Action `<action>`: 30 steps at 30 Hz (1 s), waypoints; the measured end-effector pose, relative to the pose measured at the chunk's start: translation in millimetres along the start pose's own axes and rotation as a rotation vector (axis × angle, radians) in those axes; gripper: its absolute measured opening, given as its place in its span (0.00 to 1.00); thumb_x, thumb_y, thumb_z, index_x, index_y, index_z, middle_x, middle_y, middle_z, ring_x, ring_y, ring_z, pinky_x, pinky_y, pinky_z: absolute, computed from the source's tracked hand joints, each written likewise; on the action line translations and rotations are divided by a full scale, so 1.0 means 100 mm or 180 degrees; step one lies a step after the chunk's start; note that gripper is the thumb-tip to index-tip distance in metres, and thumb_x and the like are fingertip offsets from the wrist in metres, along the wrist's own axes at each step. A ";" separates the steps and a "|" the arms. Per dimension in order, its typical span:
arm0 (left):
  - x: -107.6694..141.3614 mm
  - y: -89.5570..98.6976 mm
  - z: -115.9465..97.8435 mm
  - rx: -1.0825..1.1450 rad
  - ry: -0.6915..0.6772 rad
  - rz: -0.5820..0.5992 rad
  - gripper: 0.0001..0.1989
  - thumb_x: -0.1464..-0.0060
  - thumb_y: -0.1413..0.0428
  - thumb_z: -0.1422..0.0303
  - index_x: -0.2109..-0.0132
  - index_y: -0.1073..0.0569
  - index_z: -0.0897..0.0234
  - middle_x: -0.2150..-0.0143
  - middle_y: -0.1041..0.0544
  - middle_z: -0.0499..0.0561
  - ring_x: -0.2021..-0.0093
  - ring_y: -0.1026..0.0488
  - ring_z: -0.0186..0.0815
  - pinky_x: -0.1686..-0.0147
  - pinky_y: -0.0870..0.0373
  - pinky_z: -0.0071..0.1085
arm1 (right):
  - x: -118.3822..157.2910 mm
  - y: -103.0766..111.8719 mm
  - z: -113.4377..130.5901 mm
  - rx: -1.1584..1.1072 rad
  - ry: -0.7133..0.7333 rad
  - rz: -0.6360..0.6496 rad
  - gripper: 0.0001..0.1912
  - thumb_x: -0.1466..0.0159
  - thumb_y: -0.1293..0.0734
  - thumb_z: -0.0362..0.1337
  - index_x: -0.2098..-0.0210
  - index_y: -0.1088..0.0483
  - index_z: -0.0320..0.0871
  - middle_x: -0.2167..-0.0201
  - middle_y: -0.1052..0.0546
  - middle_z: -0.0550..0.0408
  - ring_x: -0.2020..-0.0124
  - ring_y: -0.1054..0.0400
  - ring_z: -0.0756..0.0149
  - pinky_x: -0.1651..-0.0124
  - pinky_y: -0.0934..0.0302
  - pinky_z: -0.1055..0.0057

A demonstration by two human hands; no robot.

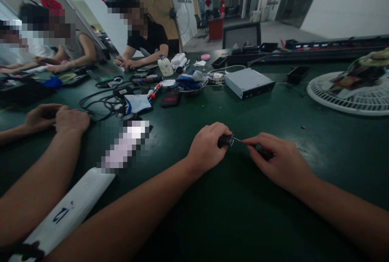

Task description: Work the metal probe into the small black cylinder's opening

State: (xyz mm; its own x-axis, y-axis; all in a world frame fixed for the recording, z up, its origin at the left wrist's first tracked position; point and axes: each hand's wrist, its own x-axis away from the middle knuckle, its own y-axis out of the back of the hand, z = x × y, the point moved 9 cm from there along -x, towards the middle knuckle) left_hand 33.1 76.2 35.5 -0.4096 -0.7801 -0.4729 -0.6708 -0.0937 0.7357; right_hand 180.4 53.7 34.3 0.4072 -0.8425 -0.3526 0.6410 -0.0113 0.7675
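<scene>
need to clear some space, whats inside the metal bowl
The metal bowl holds crumpled blue and pale fabric. The bowl's bottom and anything beneath the fabric are covered.

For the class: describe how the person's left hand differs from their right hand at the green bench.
The left hand curls around a dark cylindrical part, while the right hand lies flatter, its fingers extended over a dark item. The left hand sits at the base of a thin metal pin, while the right index finger reaches towards the pin's far end. Both hands are bare and held close together over the dark green bench.
</scene>
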 end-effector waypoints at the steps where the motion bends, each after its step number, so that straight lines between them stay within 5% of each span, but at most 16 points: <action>1: 0.00 0.00 0.00 -0.0001 -0.0006 0.0002 0.13 0.52 0.42 0.80 0.59 0.30 0.62 0.58 0.23 0.50 0.56 0.27 0.38 0.55 0.30 0.37 | 0.00 -0.01 0.02 -0.0066 0.0084 0.0029 0.12 0.34 0.37 0.33 0.53 0.25 0.45 0.64 0.25 0.55 0.70 0.32 0.70 0.69 0.38 0.70; 6: 0.00 0.02 0.01 -0.0053 0.0065 -0.0065 0.12 0.51 0.42 0.79 0.60 0.30 0.62 0.58 0.23 0.49 0.57 0.27 0.37 0.54 0.30 0.37 | 0.00 -0.08 0.06 -0.0110 0.0238 0.0262 0.12 0.35 0.36 0.32 0.53 0.25 0.46 0.64 0.24 0.56 0.69 0.31 0.69 0.67 0.37 0.69; 11: -0.01 0.01 0.00 -0.0060 0.0033 -0.0002 0.13 0.52 0.43 0.80 0.60 0.30 0.62 0.57 0.23 0.49 0.56 0.27 0.38 0.54 0.31 0.37 | -0.01 -0.03 -0.01 0.0173 -0.0120 0.0101 0.11 0.35 0.36 0.33 0.56 0.24 0.45 0.65 0.24 0.55 0.70 0.31 0.68 0.68 0.37 0.68; 18: 0.00 0.01 -0.02 -0.0066 -0.0010 0.0037 0.12 0.51 0.42 0.79 0.60 0.30 0.62 0.57 0.23 0.50 0.55 0.26 0.38 0.54 0.30 0.38 | 0.02 -0.05 0.10 -0.0144 0.0303 0.0239 0.13 0.34 0.37 0.32 0.52 0.26 0.45 0.62 0.24 0.55 0.69 0.30 0.70 0.67 0.36 0.70; 25: 0.00 0.00 -0.03 -0.0088 -0.0008 0.0059 0.13 0.51 0.42 0.79 0.59 0.29 0.62 0.57 0.23 0.50 0.55 0.27 0.38 0.54 0.31 0.37 | -0.01 -0.03 0.00 0.0223 -0.0055 0.0082 0.11 0.35 0.36 0.33 0.55 0.25 0.45 0.64 0.23 0.55 0.69 0.30 0.67 0.67 0.36 0.67; 30: -0.01 -0.01 -0.04 -0.0098 -0.0018 0.0126 0.13 0.52 0.42 0.80 0.59 0.29 0.62 0.57 0.23 0.50 0.55 0.27 0.38 0.54 0.31 0.37 | 0.01 -0.03 0.06 0.0019 0.0172 0.0126 0.13 0.33 0.38 0.32 0.51 0.27 0.45 0.61 0.24 0.54 0.67 0.30 0.68 0.67 0.35 0.69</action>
State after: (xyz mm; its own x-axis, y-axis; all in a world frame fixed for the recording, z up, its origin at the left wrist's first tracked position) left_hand 36.8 74.2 36.6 -0.4390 -0.7801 -0.4458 -0.6348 -0.0819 0.7683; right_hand 174.6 49.7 34.8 0.4668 -0.8121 -0.3501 0.6198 0.0180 0.7845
